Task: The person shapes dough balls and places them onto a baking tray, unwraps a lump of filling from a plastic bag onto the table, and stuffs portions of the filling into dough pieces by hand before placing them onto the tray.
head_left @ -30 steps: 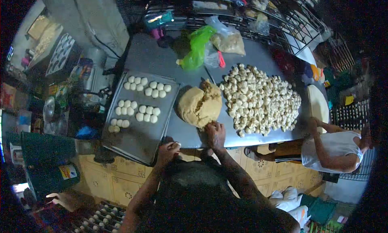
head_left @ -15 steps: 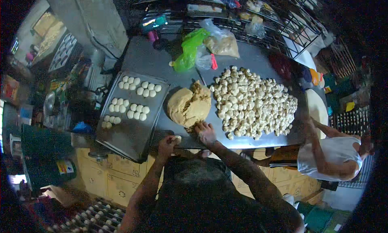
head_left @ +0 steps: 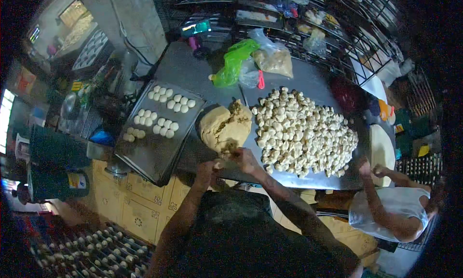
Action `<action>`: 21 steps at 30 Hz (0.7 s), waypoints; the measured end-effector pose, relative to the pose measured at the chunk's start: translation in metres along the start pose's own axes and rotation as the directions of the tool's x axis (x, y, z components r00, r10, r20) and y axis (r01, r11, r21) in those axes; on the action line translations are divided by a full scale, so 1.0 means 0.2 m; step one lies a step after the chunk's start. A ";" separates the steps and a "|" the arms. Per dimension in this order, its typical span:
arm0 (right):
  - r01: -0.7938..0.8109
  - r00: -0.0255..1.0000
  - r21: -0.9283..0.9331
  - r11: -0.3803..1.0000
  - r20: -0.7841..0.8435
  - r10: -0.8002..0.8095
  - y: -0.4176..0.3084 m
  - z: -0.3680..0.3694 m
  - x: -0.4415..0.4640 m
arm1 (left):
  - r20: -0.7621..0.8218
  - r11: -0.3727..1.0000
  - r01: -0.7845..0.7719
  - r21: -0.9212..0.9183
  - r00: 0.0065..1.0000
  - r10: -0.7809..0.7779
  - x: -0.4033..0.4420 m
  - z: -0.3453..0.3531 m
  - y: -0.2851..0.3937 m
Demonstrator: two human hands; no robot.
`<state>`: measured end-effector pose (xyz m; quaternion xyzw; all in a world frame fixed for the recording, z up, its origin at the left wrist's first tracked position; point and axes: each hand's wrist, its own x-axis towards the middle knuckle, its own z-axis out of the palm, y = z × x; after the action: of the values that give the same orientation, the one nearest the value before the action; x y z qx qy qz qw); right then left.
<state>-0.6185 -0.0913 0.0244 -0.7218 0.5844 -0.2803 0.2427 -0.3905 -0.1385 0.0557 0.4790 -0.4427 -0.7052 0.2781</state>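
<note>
My left hand [head_left: 206,175] is closed at the table's near edge, its fingers around a small pale piece of dough [head_left: 219,164]. Just right of it, my right hand [head_left: 247,162] has its fingers drawn together at the near edge of a large tan mound of filling [head_left: 223,126]. Whatever those fingertips pinch is too small and dark to make out. The mound is cracked and crumbly on its right side. Close beside it spreads a big heap of small whitish dough pieces [head_left: 304,133]. Left of the mound, a dark baking tray [head_left: 149,157] carries round white dough balls [head_left: 165,127] in small groups.
Green and clear plastic bags [head_left: 234,66] lie at the table's back, one holding brownish material. At the right, a person in a white top [head_left: 386,213] has both hands at the table's end. Racks [head_left: 337,32] stand behind; a bucket [head_left: 58,181] stands at left.
My right hand has drawn back slightly, its fingers now bunched rather than spread against the mound. My left hand has moved a little right, closer to it. The head view has shifted slightly.
</note>
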 end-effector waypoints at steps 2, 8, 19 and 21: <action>-0.106 0.988 0.414 0.904 -0.059 0.142 -0.18 -0.05 0.05 | 0.177 0.894 0.291 -0.342 0.954 -0.243 0.03 0.09 0.14; -0.216 0.855 0.170 0.961 -0.443 0.270 -0.38 0.16 0.08 | 0.060 0.982 0.039 0.187 0.997 -0.051 0.30 0.02 -0.04; -0.157 0.764 0.972 0.176 0.006 0.645 -0.54 0.04 0.23 | 0.389 0.945 0.240 -0.223 0.911 -0.140 0.35 -0.26 0.11; -0.223 0.780 0.892 0.393 -0.078 0.620 -0.50 0.06 0.24 | 0.326 0.995 0.022 0.102 0.944 -0.055 0.35 -0.23 0.16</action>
<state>-0.5318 -0.1184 0.0884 -0.2566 0.5747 -0.5948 0.5000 -0.3767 -0.2262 0.0481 0.3762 -0.5071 -0.7581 0.1631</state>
